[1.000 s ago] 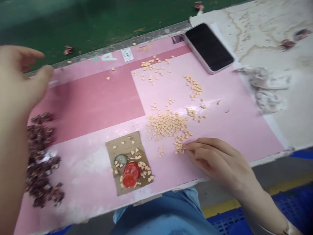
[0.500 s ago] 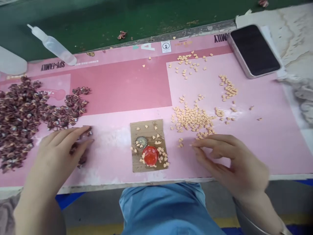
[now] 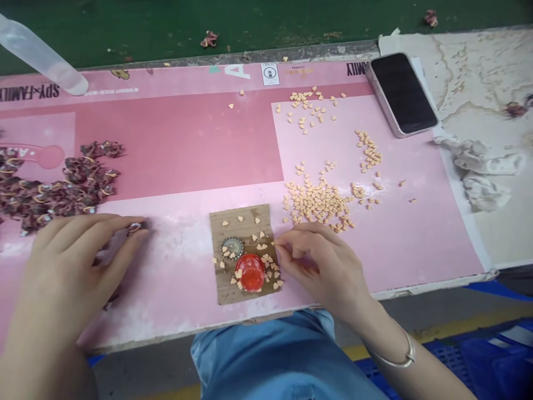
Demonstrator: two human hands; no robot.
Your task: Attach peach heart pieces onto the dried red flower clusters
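Observation:
My left hand [image 3: 89, 261] pinches a small dark red bundle [image 3: 137, 226] between thumb and forefinger, beside a pile of similar bundles [image 3: 54, 194]. Thumb and forefinger of my right hand [image 3: 322, 266] are pressed together at the right edge of a brown card [image 3: 244, 219]; whatever is between them is too small to make out. On the card sit a red cap [image 3: 250, 273], a metal bottle cap [image 3: 232, 248] and scattered small yellowish pieces. A heap of yellowish pieces [image 3: 318, 203] lies just beyond my right hand.
A phone [image 3: 403, 94] lies at the back right, with crumpled white material [image 3: 485, 166] near it. At the back left is a translucent bottle [image 3: 45, 55]. The pink mat [image 3: 183, 139] ends at the table's front edge, above blue crates [image 3: 491, 361].
My right hand has moved left, from the yellowish heap to the card. My left hand now holds a bundle up at its fingertips. The view has shifted to the right.

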